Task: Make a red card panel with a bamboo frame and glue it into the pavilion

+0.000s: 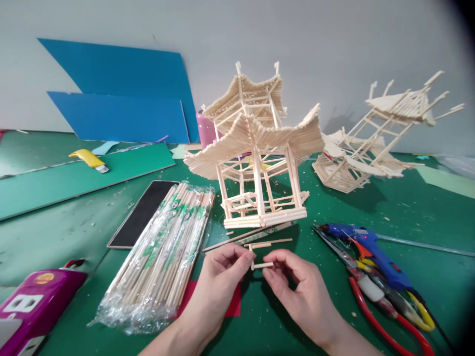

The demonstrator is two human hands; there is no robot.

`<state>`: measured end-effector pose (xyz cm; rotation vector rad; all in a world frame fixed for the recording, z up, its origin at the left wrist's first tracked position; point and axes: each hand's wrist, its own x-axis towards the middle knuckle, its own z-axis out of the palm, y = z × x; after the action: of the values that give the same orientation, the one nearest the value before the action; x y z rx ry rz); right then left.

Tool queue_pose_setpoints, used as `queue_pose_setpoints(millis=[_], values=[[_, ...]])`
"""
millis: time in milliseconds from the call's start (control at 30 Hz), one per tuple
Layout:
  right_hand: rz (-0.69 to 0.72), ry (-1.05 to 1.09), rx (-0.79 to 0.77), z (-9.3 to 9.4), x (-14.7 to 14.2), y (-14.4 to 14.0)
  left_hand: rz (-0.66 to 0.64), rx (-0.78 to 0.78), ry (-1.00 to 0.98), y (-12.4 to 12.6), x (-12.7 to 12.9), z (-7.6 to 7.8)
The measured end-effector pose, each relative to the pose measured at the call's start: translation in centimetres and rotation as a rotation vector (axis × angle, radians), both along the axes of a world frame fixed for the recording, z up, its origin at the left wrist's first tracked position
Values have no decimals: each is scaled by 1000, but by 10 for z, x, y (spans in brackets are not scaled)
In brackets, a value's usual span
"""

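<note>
Between thumb and fingers, my left hand (227,269) pinches a small U-shaped frame of short wooden stick pieces (263,265). The fingers of my right hand (301,286) are closed at the free end of the frame's lower piece. Just behind both hands lie thin loose sticks (274,242) and a paper chopstick sleeve (267,232). Beyond them stands a two-tiered pavilion model (259,195) built of wooden sticks, with curved roofs and a railed base. A red sheet (233,302) shows partly beneath my left hand.
Wrapped chopsticks in a plastic bag (159,257) lie left, overlapping a dark phone (143,217). A purple power strip (46,301) and yellow cutter (88,159) are farther left. Right are a blue glue gun (374,252), red-handled pliers (386,326) and a second, tilted stick model (371,143).
</note>
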<state>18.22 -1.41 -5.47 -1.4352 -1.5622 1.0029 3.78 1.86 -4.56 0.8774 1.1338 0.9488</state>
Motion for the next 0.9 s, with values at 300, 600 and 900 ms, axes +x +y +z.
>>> queue_pose_setpoints(millis=[300, 600, 900], values=[[-8, -55, 24, 0, 0, -1, 15, 8, 20, 1, 1, 1], [4, -61, 20, 0, 0, -1, 7, 12, 40, -1, 1, 1], [2, -70, 26, -1, 0, -1, 13, 12, 55, -1, 1, 3]])
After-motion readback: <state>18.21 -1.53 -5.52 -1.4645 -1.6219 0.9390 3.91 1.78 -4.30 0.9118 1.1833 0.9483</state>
